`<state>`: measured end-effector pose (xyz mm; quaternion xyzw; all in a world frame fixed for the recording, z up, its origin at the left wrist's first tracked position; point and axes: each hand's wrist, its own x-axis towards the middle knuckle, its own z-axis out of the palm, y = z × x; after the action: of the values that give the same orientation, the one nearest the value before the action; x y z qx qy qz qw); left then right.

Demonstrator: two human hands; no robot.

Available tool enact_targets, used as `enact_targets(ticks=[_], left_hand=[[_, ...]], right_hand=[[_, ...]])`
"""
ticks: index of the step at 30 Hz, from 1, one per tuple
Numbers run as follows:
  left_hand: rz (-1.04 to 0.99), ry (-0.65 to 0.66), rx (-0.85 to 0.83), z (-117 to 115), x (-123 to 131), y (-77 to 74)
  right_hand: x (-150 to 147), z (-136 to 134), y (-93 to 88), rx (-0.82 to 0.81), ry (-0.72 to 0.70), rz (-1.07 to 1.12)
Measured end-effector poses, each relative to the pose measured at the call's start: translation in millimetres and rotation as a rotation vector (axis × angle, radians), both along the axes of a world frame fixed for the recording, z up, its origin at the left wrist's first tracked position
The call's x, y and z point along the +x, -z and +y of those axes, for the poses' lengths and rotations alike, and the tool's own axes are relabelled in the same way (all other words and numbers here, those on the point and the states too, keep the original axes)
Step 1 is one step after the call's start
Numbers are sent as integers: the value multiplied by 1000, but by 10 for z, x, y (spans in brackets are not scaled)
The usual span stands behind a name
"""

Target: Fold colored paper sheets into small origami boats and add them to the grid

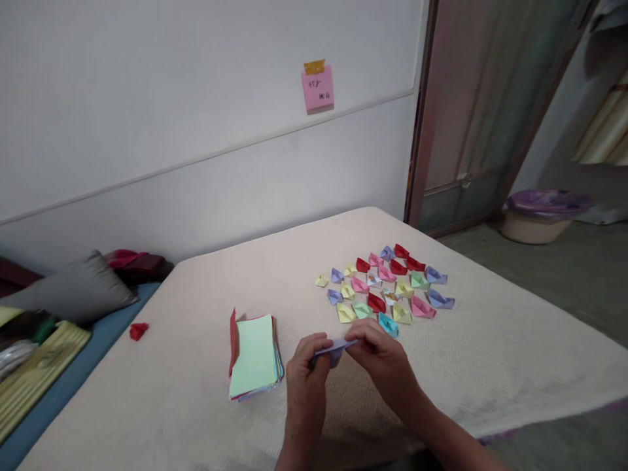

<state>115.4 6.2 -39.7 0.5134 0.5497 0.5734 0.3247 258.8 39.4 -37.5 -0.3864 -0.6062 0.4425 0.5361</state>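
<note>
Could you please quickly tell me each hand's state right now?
Left hand: closed, holding the purple folded paper.
Right hand: closed, pinching the same paper's other end.

Lavender paper (335,352): small, folded, partly hidden
Tilt: right end higher in frame
Place: lower centre of frame, pinched between left hand (308,367) and right hand (380,350)

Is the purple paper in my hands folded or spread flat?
Folded: the purple paper, pinched by your left hand and right hand, shows angled faces meeting at creases.

Paper stack (254,356) left of paper boats (377,303).
</note>
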Motion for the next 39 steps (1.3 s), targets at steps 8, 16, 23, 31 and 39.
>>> enact_targets(ticks=[8, 16, 23, 31, 39], left_hand=[[73, -36, 32, -10, -17, 36], [141, -44, 56, -26, 7, 49], [150, -38, 63, -35, 5, 52], [7, -92, -5, -34, 39, 16], [-52, -171, -16, -18, 58, -12]], right_hand=[[7, -20, -14, -193, -180, 207], [-35, -1, 68, -239, -205, 337], [-17, 14, 96, -202, -129, 263], [-19, 14, 90, -191, -84, 121], [-6, 19, 86, -151, -43, 134]])
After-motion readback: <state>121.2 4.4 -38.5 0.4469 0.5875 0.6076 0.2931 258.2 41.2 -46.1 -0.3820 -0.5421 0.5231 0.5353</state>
